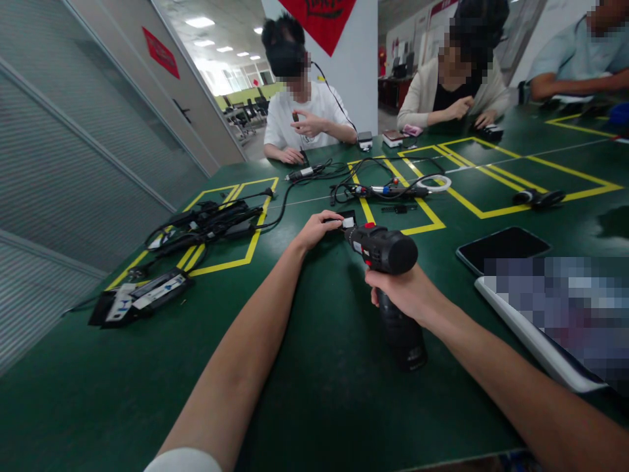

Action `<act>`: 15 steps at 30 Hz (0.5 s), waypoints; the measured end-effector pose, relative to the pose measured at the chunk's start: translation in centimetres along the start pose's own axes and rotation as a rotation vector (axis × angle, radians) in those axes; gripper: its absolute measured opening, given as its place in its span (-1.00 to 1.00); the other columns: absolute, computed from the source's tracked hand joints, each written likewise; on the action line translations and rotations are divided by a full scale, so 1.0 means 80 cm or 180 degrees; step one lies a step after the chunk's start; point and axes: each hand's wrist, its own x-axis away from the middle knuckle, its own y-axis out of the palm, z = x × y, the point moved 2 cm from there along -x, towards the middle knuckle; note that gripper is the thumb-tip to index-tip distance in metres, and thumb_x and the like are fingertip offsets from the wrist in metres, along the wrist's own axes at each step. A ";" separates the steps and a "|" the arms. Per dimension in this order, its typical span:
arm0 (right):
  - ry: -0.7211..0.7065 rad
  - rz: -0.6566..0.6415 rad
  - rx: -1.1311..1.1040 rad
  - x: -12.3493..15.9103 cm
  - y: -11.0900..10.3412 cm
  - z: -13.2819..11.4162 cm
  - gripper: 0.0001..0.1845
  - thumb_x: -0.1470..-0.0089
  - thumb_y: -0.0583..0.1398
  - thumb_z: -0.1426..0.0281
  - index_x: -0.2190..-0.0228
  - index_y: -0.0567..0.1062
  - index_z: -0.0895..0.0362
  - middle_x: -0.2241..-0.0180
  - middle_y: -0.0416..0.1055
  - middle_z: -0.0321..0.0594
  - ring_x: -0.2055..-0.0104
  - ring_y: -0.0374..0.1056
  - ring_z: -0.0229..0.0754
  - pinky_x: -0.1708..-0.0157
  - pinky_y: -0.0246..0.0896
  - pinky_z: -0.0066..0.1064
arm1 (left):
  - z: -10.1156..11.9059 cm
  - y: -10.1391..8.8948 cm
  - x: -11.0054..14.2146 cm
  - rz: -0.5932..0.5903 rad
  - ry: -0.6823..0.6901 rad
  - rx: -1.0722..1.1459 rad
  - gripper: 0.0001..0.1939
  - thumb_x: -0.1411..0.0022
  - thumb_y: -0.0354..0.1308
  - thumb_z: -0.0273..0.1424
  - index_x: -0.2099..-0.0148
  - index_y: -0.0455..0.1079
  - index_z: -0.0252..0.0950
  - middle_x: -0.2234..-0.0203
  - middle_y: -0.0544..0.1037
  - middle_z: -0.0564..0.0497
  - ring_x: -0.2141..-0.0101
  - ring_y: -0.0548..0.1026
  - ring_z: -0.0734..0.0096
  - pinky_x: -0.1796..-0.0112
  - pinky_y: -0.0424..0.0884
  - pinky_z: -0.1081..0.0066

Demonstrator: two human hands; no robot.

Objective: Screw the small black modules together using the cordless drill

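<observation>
My right hand (403, 292) is wrapped round the grip of a black cordless drill (393, 252) with red accents. The drill points forward and left, its battery base low near the table. Ahead of the chuck, my left hand (318, 229) pinches a small part, white on top (348, 223) and black behind, down on the table. The drill's tip meets or nearly meets this part; the exact contact is too small to tell. Some of my left fingers are hidden behind the hand.
On the green table (314, 393), bundled black cables and adapters (211, 223) lie left, beside a black-and-white flat pack (147, 295). Tools with cords (388, 191) lie beyond my hands. A phone (504, 249) and a blurred-out tablet-like device (531, 334) are right. Several people sit opposite.
</observation>
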 end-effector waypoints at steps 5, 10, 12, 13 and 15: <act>-0.0033 -0.0029 -0.0046 0.002 0.001 -0.002 -0.94 0.13 0.21 0.42 0.53 0.40 0.15 0.71 0.34 -0.28 0.66 0.29 -0.25 0.60 0.16 -0.42 | 0.000 0.001 -0.001 0.0052 -0.0042 -0.0030 -0.66 0.01 0.29 -0.19 0.19 0.55 -0.26 0.14 0.53 -0.06 0.10 0.44 0.23 -0.01 0.30 0.24; 0.0020 -0.0008 -0.0084 0.004 0.002 -0.007 -0.91 0.15 0.21 0.43 0.48 0.40 0.14 0.71 0.33 -0.31 0.65 0.30 -0.24 0.60 0.15 -0.42 | 0.000 0.001 -0.001 0.0058 -0.0028 -0.0002 -0.66 0.02 0.29 -0.19 0.19 0.55 -0.26 0.15 0.53 -0.07 0.09 0.45 0.20 0.00 0.30 0.23; -0.0005 -0.0041 -0.0074 0.003 0.002 -0.007 -0.92 0.14 0.21 0.43 0.48 0.41 0.14 0.71 0.34 -0.30 0.64 0.30 -0.24 0.59 0.15 -0.42 | 0.000 0.001 -0.001 0.0067 -0.0029 -0.0004 -0.66 0.02 0.29 -0.20 0.20 0.55 -0.25 0.15 0.53 -0.07 0.09 0.45 0.20 0.00 0.30 0.23; -0.0029 -0.0051 -0.0068 0.003 0.002 -0.006 -0.93 0.14 0.21 0.42 0.48 0.42 0.15 0.70 0.34 -0.29 0.64 0.31 -0.23 0.59 0.15 -0.42 | 0.000 0.001 -0.001 0.0075 -0.0034 -0.0007 -0.67 0.02 0.29 -0.20 0.20 0.55 -0.25 0.15 0.53 -0.07 0.09 0.44 0.20 0.00 0.30 0.23; -0.0070 -0.0060 -0.0042 0.002 0.001 -0.003 -0.93 0.12 0.21 0.41 0.48 0.43 0.15 0.69 0.36 -0.27 0.64 0.32 -0.22 0.59 0.16 -0.41 | 0.000 0.001 -0.001 0.0082 -0.0054 0.0009 -0.67 0.02 0.30 -0.20 0.20 0.55 -0.26 0.15 0.53 -0.07 0.09 0.44 0.20 0.00 0.30 0.23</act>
